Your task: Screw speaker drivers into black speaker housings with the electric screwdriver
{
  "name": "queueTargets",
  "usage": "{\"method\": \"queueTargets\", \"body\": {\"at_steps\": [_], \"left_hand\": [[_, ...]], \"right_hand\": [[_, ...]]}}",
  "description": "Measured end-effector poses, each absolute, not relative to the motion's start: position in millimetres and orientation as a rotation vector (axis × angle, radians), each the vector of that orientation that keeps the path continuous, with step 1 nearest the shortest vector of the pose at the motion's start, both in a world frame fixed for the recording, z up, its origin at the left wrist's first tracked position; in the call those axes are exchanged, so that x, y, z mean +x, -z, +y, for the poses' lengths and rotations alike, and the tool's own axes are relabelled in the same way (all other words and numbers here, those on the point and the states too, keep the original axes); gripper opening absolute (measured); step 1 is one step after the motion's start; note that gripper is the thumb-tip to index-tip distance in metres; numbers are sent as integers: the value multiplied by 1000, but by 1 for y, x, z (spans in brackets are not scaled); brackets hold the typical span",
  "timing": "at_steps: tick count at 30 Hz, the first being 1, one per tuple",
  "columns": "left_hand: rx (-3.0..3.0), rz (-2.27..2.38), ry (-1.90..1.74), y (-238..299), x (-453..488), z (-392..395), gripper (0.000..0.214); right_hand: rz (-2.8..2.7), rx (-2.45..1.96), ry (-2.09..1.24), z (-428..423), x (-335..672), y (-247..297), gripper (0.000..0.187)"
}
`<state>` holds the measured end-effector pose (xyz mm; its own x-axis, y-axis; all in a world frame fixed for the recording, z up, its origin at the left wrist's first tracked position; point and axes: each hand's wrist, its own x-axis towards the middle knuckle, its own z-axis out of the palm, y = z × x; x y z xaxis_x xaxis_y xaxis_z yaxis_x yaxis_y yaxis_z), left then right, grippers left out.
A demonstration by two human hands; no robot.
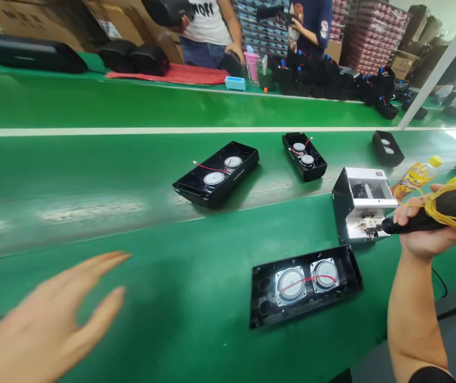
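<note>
My right hand (pixel 421 229) is wrapped around a black electric screwdriver (pixel 451 207) wound with yellow cord or rubber bands. Its tip meets the metal outlet of a white-and-black screw feeder (pixel 365 186). In front of me on the green bench lies an open black speaker housing (pixel 265 306) with two round drivers and a red wire across them. My left hand (pixel 52 314), slightly blurred, hovers over the bench at the left, with thumb and fingers apart and nothing in them. A dark object at the left edge is partly hidden behind it.
Further housings, one large (pixel 222 189), one smaller (pixel 311 173) and one far right (pixel 387 149), rest on the conveyor belt (pixel 92 175). A yellow drink bottle (pixel 415 175) stands behind the feeder. Across the belt, two people handle black parts beside a red cloth (pixel 188 74).
</note>
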<state>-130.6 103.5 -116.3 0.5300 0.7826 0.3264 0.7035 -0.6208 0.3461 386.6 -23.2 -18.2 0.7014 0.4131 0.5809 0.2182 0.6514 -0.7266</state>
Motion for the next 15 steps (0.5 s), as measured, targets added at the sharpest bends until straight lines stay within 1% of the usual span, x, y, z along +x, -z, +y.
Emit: {"method": "queueTargets", "body": {"at_steps": [1,3,7,11,12,15], "left_hand": [[2567,1327,-764,117,-114,94,66],[2572,1209,-778,113,-74,73,64],[2618,824,-629,99,-5,39,63],[2668,564,-487,91,27,30,65],[2651,548,-456,91,31,30,64],[2571,570,-463,96,36,29,49]], "right_hand": [[-815,-894,-125,-25,386,18,77],[-826,-917,-143,-30,387,18,76],[-877,-861,-135,-38,388,22,68],[-882,-902,-171,-38,386,28,65],[-881,-917,-184,-38,386,29,65],[-883,-889,-136,-39,386,30,61]]}}
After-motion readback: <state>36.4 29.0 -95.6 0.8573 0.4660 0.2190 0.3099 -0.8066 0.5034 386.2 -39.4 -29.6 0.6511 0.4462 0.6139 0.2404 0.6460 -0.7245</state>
